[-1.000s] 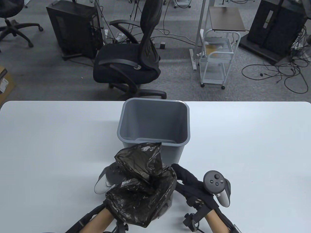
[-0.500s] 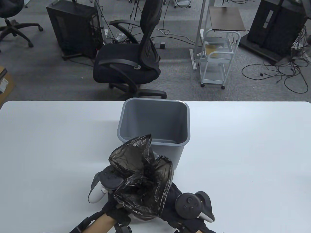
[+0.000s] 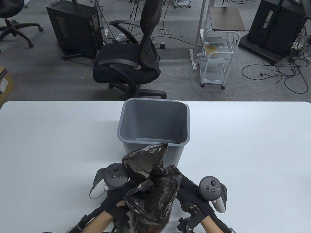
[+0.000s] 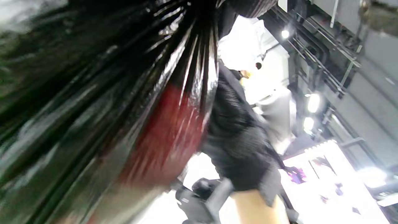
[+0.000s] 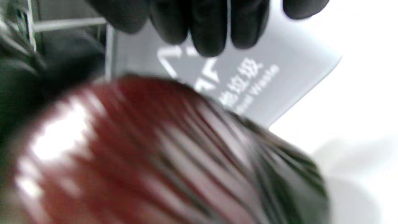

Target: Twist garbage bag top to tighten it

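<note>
In front of me a gray waste bin (image 3: 153, 126) stands open-topped on the white table (image 3: 243, 145), near its far edge; on my right wrist view its side wall (image 5: 248, 90) shows white printed characters and the word "Waste". Past the table, on the gray carpet, a black mesh office chair (image 3: 131, 58) faces left. Left of it stands a black computer tower (image 3: 73, 28). To the chair's right I see a white wheeled cart (image 3: 217, 60) with shelves, a dark brown tabletop (image 3: 226, 18) behind it. Loose black cables (image 3: 279, 72) lie across the floor at right, near a black cabinet (image 3: 277, 26). A cardboard box (image 3: 4, 82) sits at the far left edge.
</note>
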A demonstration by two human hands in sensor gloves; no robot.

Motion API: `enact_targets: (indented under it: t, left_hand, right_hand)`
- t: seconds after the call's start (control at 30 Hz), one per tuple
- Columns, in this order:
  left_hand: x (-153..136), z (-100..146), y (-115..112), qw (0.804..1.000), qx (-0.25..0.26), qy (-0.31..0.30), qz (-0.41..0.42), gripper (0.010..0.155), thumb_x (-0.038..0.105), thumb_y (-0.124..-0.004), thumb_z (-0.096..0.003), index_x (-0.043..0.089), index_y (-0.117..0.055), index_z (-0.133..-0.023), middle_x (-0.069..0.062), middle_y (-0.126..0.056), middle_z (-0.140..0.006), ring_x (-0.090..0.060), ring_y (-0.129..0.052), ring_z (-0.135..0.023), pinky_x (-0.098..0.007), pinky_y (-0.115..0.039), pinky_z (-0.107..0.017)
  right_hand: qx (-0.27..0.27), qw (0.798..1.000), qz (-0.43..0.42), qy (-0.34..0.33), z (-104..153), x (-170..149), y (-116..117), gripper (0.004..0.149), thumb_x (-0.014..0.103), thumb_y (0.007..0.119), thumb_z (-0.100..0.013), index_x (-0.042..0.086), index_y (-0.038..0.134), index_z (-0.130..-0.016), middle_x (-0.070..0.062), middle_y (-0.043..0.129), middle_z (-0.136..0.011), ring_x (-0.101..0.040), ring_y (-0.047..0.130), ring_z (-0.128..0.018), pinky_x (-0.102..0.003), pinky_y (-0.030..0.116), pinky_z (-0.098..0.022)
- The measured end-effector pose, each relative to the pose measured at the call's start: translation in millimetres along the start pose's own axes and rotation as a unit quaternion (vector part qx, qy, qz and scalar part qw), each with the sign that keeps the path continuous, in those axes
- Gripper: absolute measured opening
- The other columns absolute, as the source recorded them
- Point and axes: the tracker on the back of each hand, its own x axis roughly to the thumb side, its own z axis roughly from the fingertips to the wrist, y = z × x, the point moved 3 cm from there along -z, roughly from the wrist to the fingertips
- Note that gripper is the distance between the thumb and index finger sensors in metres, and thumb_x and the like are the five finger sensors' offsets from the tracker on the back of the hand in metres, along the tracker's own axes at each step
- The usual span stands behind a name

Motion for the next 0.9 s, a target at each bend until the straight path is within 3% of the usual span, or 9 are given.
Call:
enact_targets:
  t: [0.1,0.2,0.27,0.37,0.53,0.6,0.77,0.83,0.9]
  left_hand:
    - [-3.8,0.2,7.3,0.999,0.032,0.024,-0.023,0.05,0.046,-0.055,-0.0639,0.031,-0.061,-0.111,-0.015,-0.073,-0.115,-0.038,-0.067,-0.107,-0.065,-0.052,-0.07]
    - [-4.6,2.3,10.0,0.996,0.058,0.043,-0.048,0.05,0.047,-0.054,-0.0638,0.032,-0.061,-0.111,-0.016,-0.072,-0.116,-0.039,-0.067,-0.107,-0.062,-0.059,-0.067]
    - [-3.4,2.4,9.3,0.996,0.057,0.037,-0.05,0.051,0.047,-0.054,-0.0637,0.033,-0.059,-0.112,-0.016,-0.07,-0.117,-0.04,-0.066,-0.107,-0.06,-0.061,-0.066]
    - [-2.3,1.9,4.7,1.0,0.018,0.015,0.0,0.05,0.047,-0.054,-0.0637,0.034,-0.059,-0.112,-0.016,-0.057,-0.124,-0.042,-0.05,-0.114,-0.062,-0.054,-0.069]
    - [7.3,2.1,-7.1,0.995,-0.061,-0.034,0.069,0.05,0.045,-0.056,-0.0637,0.032,-0.062,-0.112,-0.02,-0.021,-0.128,-0.046,-0.003,-0.111,-0.073,-0.012,-0.063]
    - [12.7,1.8,-9.0,0.997,-0.061,-0.045,0.035,0.05,0.045,-0.058,-0.0623,0.032,-0.066,-0.11,-0.021,-0.019,-0.128,-0.046,0.0,-0.11,-0.071,-0.008,-0.063]
    - [17.4,2.7,-13.1,0.994,-0.088,-0.062,0.026,0.051,0.044,-0.061,-0.0608,0.029,-0.072,-0.108,-0.018,-0.021,-0.128,-0.042,0.002,-0.11,-0.069,-0.004,-0.062]
    - [15.0,0.6,-11.7,0.993,-0.09,-0.066,0.036,0.05,0.044,-0.061,-0.0609,0.029,-0.072,-0.108,-0.015,-0.029,-0.129,-0.038,-0.004,-0.113,-0.069,-0.005,-0.062]
    - [10.7,-1.2,-7.2,0.994,-0.076,-0.063,0.044,0.05,0.045,-0.06,-0.0611,0.029,-0.071,-0.108,-0.011,-0.053,-0.127,-0.036,-0.02,-0.117,-0.07,-0.011,-0.064]
  right_hand:
    - [0.015,0.999,0.012,-0.046,8.8,21.8,8.5,0.066,0.046,0.068,-0.06,0.004,0.065,-0.111,-0.027,0.07,-0.107,-0.057,0.063,-0.095,-0.073,0.054,-0.062]
    - [0.113,0.985,0.12,-0.052,14.2,34.9,35.6,0.097,0.061,0.068,-0.056,-0.004,0.036,-0.121,-0.036,0.043,-0.118,-0.066,0.042,-0.101,-0.079,0.047,-0.062]
    - [0.117,0.97,0.206,-0.055,13.9,39.0,50.9,0.104,0.06,0.071,-0.055,-0.005,0.025,-0.121,-0.038,0.029,-0.12,-0.069,0.034,-0.1,-0.081,0.045,-0.062]
    - [0.067,0.961,0.263,-0.046,11.1,37.3,43.2,0.097,0.05,0.075,-0.055,-0.002,0.024,-0.12,-0.034,0.03,-0.12,-0.065,0.037,-0.101,-0.077,0.049,-0.064]
    - [0.038,0.988,0.142,-0.055,7.7,26.0,21.8,0.074,0.04,0.077,-0.056,0.016,0.046,-0.119,-0.014,0.051,-0.121,-0.051,0.052,-0.107,-0.074,0.049,-0.069]
    - [0.046,0.986,0.135,-0.087,2.4,25.7,20.4,0.07,0.037,0.077,-0.056,0.015,0.051,-0.117,-0.016,0.054,-0.119,-0.052,0.053,-0.106,-0.074,0.05,-0.068]
    - [0.073,0.985,0.148,-0.052,-5.1,14.8,26.2,0.077,0.042,0.077,-0.056,0.014,0.046,-0.119,-0.018,0.051,-0.121,-0.053,0.051,-0.107,-0.074,0.049,-0.068]
    - [0.063,0.984,0.161,-0.031,-7.3,9.2,28.4,0.078,0.045,0.076,-0.055,0.014,0.045,-0.119,-0.019,0.052,-0.12,-0.052,0.053,-0.106,-0.074,0.051,-0.068]
    - [0.04,0.982,0.183,-0.005,-9.0,2.1,22.9,0.075,0.044,0.075,-0.056,0.012,0.047,-0.118,-0.02,0.056,-0.118,-0.052,0.058,-0.103,-0.072,0.054,-0.068]
